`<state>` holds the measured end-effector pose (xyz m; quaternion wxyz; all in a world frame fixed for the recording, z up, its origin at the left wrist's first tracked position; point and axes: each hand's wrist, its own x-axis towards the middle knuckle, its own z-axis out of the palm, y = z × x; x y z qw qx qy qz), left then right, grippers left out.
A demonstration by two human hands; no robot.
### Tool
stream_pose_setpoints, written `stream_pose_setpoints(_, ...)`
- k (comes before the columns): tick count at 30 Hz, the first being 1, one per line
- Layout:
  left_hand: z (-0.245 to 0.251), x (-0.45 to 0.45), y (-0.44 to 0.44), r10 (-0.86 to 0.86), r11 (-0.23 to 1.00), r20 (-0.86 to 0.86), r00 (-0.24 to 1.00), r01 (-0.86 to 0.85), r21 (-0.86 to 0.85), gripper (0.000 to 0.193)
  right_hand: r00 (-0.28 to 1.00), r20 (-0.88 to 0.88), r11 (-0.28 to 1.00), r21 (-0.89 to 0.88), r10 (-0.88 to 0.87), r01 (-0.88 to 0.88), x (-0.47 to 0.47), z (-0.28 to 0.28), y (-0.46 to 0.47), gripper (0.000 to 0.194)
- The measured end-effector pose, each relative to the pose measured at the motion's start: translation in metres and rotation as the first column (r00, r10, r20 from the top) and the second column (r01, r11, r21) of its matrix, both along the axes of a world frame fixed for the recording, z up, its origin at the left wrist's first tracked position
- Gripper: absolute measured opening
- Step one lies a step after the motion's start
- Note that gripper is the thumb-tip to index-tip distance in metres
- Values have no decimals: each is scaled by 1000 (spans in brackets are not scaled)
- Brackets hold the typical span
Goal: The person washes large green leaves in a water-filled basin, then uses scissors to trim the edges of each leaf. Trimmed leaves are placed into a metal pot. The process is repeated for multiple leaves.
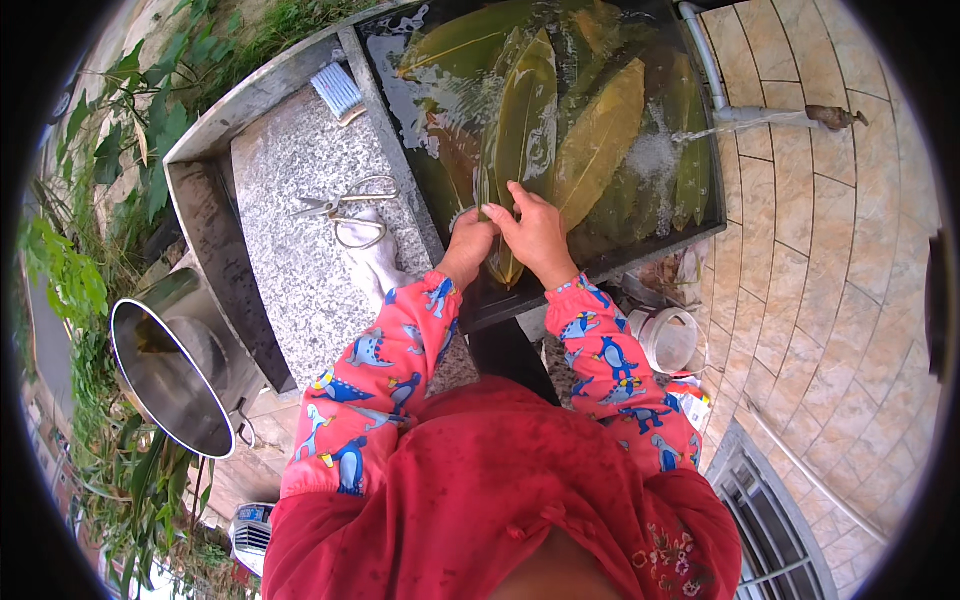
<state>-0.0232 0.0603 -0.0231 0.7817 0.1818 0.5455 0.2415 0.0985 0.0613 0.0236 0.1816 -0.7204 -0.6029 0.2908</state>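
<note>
Broad green leaves (526, 112) lie in the water of a dark stone sink (660, 259), with a yellowish leaf (601, 146) beside them. At the near side of the sink, my left hand (471, 241) pinches the edge of a long green leaf between thumb and fingers. My right hand (532, 229) is close against it, thumb near the left fingertips and index finger extended over the leaves. Whether the right fingers grip a leaf cannot be told. Water runs from a tap (834, 118) into the sink's right part. Patterned sleeve covers reach both wrists.
On the granite slab (292, 225) left of the sink lie metal scissors (349, 208), a white cloth (373, 259) and a blue-bristled brush (338, 91). A large metal pot (172, 379) stands at the left, a white bucket (666, 339) below the sink's right corner. A tiled wall rises at the right.
</note>
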Motion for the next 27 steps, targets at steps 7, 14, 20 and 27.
stream_pose_setpoints(7, -11, 2, -1, 71, 996, 63, 996, -66, -67, 22, 654, -560, 837, -142, -509, 529, 62, -20, -11, 23)
stream_pose_setpoints(14, -7, 1, 4, 215, 950, 140, 967, -174, -260, 47, 752, -51, 753, -87, -657, 652, 135, -68, 1, 22)
stream_pose_setpoints(20, 2, 3, 3, 77, 995, 78, 994, -71, -75, 24, 495, -513, 695, -336, -701, 636, 124, -63, 9, 12)
stream_pose_setpoints(27, 1, 3, 3, 128, 990, 70, 989, -123, -72, 24, 588, -453, 692, -95, -670, 715, 139, -41, 21, 16)
